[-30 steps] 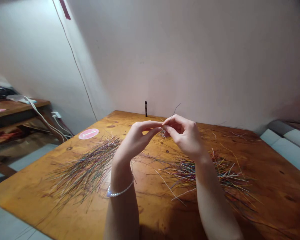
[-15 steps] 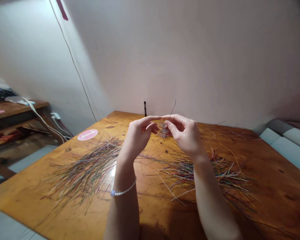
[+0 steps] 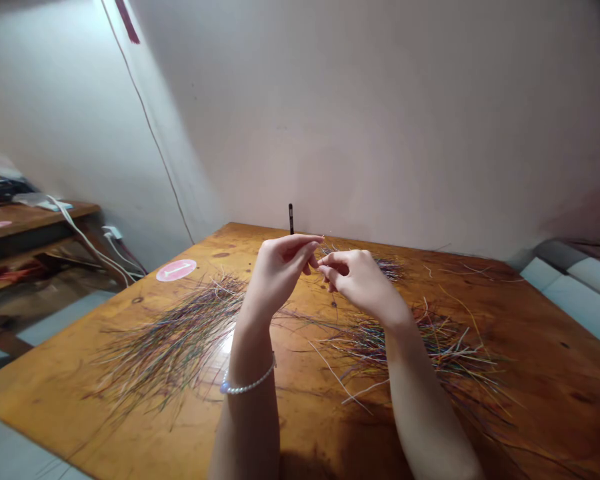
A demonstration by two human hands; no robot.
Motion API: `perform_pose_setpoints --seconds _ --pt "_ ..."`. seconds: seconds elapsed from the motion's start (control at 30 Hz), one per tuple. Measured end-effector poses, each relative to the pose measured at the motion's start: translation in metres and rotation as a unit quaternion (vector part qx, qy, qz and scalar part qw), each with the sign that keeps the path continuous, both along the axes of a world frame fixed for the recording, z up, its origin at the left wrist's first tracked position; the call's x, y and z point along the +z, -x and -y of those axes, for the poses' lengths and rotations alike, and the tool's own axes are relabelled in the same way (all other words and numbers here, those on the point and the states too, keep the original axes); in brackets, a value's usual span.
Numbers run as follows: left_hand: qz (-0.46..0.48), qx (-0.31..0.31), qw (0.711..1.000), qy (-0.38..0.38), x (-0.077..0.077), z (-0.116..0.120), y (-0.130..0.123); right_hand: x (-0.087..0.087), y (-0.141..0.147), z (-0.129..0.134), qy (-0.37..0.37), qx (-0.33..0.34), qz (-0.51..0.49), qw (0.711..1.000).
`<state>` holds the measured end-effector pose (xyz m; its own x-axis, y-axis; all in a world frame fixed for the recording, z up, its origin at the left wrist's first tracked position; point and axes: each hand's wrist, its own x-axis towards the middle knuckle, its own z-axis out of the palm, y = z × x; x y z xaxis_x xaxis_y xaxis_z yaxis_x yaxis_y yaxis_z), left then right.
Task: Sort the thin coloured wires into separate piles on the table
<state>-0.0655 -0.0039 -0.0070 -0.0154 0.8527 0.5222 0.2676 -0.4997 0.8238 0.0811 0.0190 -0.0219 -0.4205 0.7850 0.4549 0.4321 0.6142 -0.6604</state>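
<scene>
Orange-brown varnished wooden table [image 3: 545, 380], head view: two loose heaps of thin multicoloured wire strands, the left heap [image 3: 175, 343] and the right heap [image 3: 420, 353], with a small wire tuft [image 3: 390, 268] beyond the hands. Left hand [image 3: 277, 277], wearing a white beaded bracelet [image 3: 245, 385], and right hand [image 3: 360, 283] raised above the table between the heaps, apparently keeping the work clear of the loose wire. Left fingertips [image 3: 313, 243] and right fingertips [image 3: 325, 267] curved and almost meeting, neither clenched nor spread; any strand held between them too fine to tell. Nearest wires lying below and just beyond the fingers. Upright black cylinder [image 3: 291, 219] by the wall; round pink sticker [image 3: 176, 270] on the tabletop
</scene>
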Motion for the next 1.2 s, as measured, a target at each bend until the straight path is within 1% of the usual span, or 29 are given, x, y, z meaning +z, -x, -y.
perform_pose_setpoints --seconds 0.13,0.33,0.47,0.5,0.57,0.63,0.73,0.87,0.93,1.03,1.13,1.2 --pt "-0.011 -0.014 1.0 0.001 -0.002 -0.002 0.0 -0.001 -0.001 -0.001 0.014 0.01 -0.003 1.0" --pt "-0.022 -0.018 1.0 0.006 -0.003 -0.003 -0.001 -0.002 -0.001 0.0 0.069 0.041 -0.032 0.996" --pt "-0.012 -0.005 1.0 0.011 -0.002 -0.003 0.0 -0.004 -0.002 0.0 0.096 0.079 -0.083 0.989" --pt "-0.008 0.001 1.0 0.011 -0.001 -0.003 0.0 -0.004 -0.003 0.0 0.1 0.083 -0.098 0.987" --pt "-0.002 0.015 1.0 0.01 0.0 -0.002 0.001 -0.004 -0.004 -0.001 0.095 0.071 -0.14 0.983" --pt "0.007 0.03 0.999 0.011 0.001 -0.002 0.004 -0.003 -0.004 -0.002 0.07 0.038 -0.203 0.976" --pt "0.03 0.052 0.998 0.021 -0.001 -0.006 0.008 0.0 -0.004 0.0 0.001 -0.011 -0.301 0.954" --pt "0.06 0.08 0.994 0.052 -0.007 -0.015 0.015 0.003 -0.004 0.004 -0.084 -0.03 -0.373 0.924" --pt "0.078 0.095 0.99 0.071 -0.009 -0.018 0.017 0.004 -0.004 0.007 -0.121 -0.046 -0.389 0.912" --pt "0.115 0.099 0.982 0.11 -0.011 -0.019 0.021 0.005 -0.004 0.011 -0.162 -0.07 -0.385 0.906" --pt "0.15 0.08 0.973 0.158 -0.012 -0.019 0.023 0.009 -0.007 0.017 -0.167 -0.073 -0.369 0.912" --pt "0.171 0.059 0.967 0.178 -0.013 -0.02 0.025 0.012 -0.009 0.021 -0.166 -0.062 -0.353 0.919"
